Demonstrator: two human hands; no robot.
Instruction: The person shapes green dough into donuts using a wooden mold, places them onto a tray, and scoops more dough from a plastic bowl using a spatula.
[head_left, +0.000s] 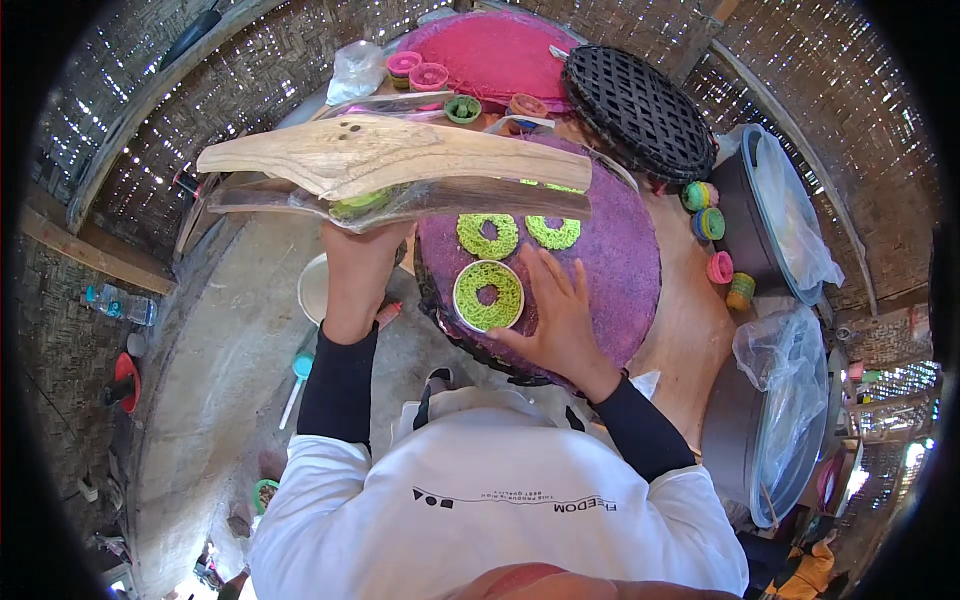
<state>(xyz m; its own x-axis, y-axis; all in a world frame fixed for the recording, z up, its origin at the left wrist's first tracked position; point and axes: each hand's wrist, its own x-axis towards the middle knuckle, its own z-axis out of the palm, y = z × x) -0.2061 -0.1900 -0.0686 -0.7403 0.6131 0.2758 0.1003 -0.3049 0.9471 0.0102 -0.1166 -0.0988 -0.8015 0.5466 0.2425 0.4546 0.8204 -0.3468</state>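
Note:
My left hand (367, 244) is raised under a two-part wooden press (394, 157), its fingers mostly hidden behind the lower piece. Bright green dough (364, 202) shows between the two wooden halves. On the purple round tray (600, 285), a white ring mold (457, 311) surrounds a ring of green noodle-like strands (472, 289). My right hand (551, 307) spreads its fingers just right of that mold, the thumb at its lower edge. Two more green noodle rings (487, 236) lie beyond it; further green strands are partly covered by the press.
A pink round tray (487, 56) and a black woven tray (637, 112) are at the back. Small colored cups (429, 77) stand nearby. On the right are large tubs (750, 420) with plastic bags. A white bucket (313, 289) sits at left, near a turquoise-headed ladle (302, 366).

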